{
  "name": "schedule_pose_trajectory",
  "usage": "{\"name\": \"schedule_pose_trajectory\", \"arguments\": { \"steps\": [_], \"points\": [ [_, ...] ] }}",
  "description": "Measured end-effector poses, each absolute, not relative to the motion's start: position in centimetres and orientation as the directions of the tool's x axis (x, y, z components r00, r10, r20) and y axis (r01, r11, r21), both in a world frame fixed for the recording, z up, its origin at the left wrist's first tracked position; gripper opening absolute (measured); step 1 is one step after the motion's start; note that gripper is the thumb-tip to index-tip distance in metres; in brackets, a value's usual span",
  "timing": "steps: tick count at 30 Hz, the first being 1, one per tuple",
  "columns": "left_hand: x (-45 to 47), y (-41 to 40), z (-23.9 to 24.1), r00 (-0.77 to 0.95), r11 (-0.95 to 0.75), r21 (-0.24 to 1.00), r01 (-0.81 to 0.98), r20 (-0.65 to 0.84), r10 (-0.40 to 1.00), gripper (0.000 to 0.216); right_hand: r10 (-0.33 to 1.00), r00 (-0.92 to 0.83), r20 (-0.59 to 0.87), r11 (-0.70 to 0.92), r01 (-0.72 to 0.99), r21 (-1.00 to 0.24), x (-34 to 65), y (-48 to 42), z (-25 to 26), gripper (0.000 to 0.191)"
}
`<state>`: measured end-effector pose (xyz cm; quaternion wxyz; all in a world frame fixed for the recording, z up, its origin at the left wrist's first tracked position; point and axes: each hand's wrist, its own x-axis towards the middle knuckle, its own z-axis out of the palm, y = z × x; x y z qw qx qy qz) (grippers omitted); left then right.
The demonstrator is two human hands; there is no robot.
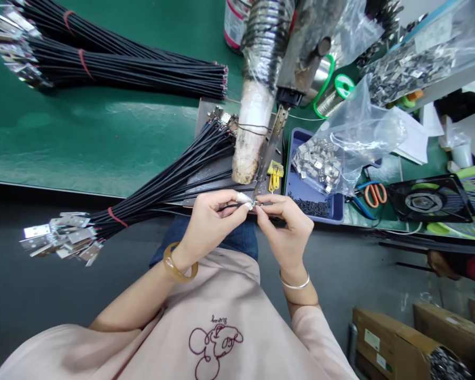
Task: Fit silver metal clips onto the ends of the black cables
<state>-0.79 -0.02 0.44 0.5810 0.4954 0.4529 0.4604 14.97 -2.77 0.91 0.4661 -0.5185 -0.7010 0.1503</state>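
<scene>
My left hand (pixel 211 224) pinches the end of a black cable between thumb and forefinger, and a white wrap covers one fingertip. My right hand (pixel 287 224) meets it fingertip to fingertip, closed on a small metal connector (pixel 254 203) at the cable's end. Just beyond the fingertips is the tip of a soldering iron (pixel 276 132) fixed in a stand. To its left hangs a foil-wrapped tube (pixel 255 116) with a scorched mouth. A bundle of black cables (pixel 162 177) with metal plugs (pixel 69 237) lies left of my hands, its plug end hanging past the table edge.
Two tied cable bundles (pixel 130 66) lie at the back left of the green table (pixel 63 137). At right are a blue tray (pixel 338 208) with metal connectors and black bits, a solder spool (pixel 334 96), pliers (pixel 374 194), a fan (pixel 427 198) and bagged metal parts (pixel 411 71).
</scene>
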Motion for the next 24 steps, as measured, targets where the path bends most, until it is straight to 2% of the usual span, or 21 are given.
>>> {"name": "schedule_pose_trajectory", "arguments": {
  "steps": [3,9,12,24],
  "points": [
    [-0.69,0.09,0.35,0.154,0.045,0.999,-0.02,-0.042,0.987,0.009,0.845,-0.048,0.533,0.443,0.622,-0.646,14.93,-2.63,0.95,0.013],
    [-0.55,0.18,0.3,0.137,0.058,0.998,-0.019,-0.055,0.989,0.011,0.917,0.067,0.394,0.3,0.537,-0.788,14.87,-2.72,0.72,0.009],
    [-0.46,0.28,0.3,0.129,0.065,0.997,-0.041,-0.06,0.99,0.01,0.93,0.074,0.36,0.273,0.517,-0.811,14.92,-2.7,0.63,0.008],
    [-0.17,0.47,0.77,0.078,-0.02,1.0,0.0,0.02,0.997,0.007,0.873,0.018,0.487,0.384,0.588,-0.711,14.77,-2.33,0.99,0.011]
  ]
}}
